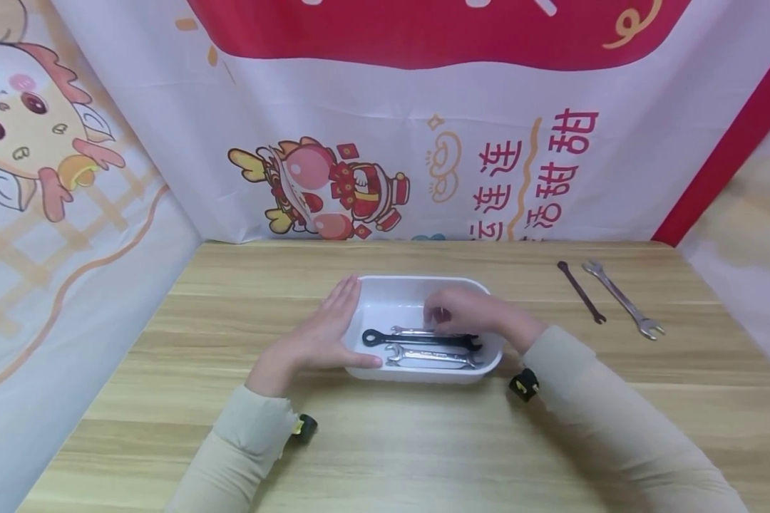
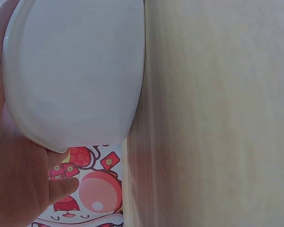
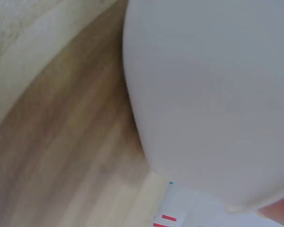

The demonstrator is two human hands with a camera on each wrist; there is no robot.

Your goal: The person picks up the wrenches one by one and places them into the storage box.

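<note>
In the head view, a white plastic tub (image 1: pixel 423 377) stands on the table, with wrenches lying lengthwise inside. My left hand (image 1: pixel 321 331) grips its left end, thumb over the front rim and fingers at the far side; the left wrist view shows this hand (image 2: pixel 19 175) along the rim. Inside the tub, my right hand (image 1: pixel 465 311) has curled fingers at a small silver wrench (image 1: pixel 411 330), whose right part they hide. Just in front lie a black combination wrench (image 1: pixel 417 340) and a silver open-end wrench (image 1: pixel 433 355). The right wrist view mostly shows the tub's outer wall (image 3: pixel 208 94).
Right of the tub, a dark slim wrench (image 1: pixel 580 291) and a larger silver open-end wrench (image 1: pixel 622 299) lie side by side on the wooden table (image 1: pixel 411 442). Printed cloth (image 1: pixel 372 100) hangs behind the table's back edge and at both sides.
</note>
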